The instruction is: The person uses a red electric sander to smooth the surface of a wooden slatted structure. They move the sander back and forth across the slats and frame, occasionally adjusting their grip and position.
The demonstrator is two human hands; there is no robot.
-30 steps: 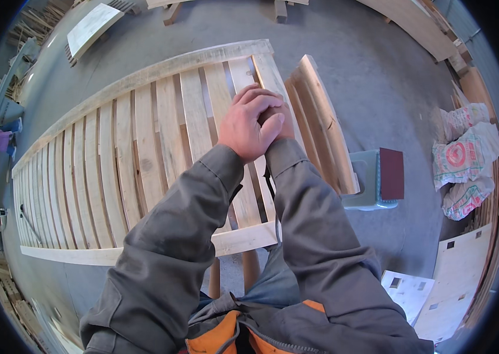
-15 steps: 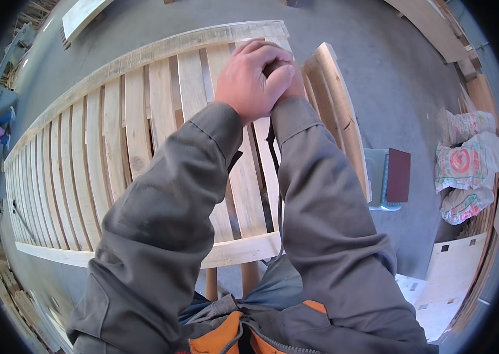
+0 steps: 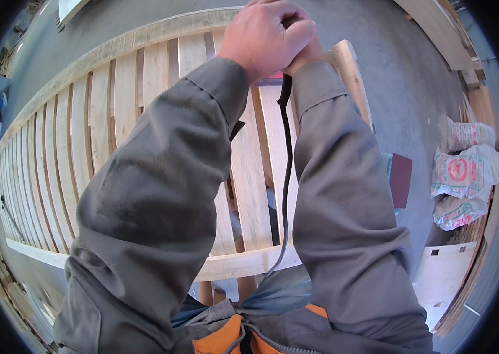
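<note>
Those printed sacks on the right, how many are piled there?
3 sacks show, stacked by the right edge beside the wooden boards: the top sack, the middle sack with a red round print, and the bottom sack. More may lie hidden behind them.

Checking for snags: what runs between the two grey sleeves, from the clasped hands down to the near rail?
In the head view, a black cable hangs from the hands, crossing pale wooden slats to the near wooden rail.
</note>
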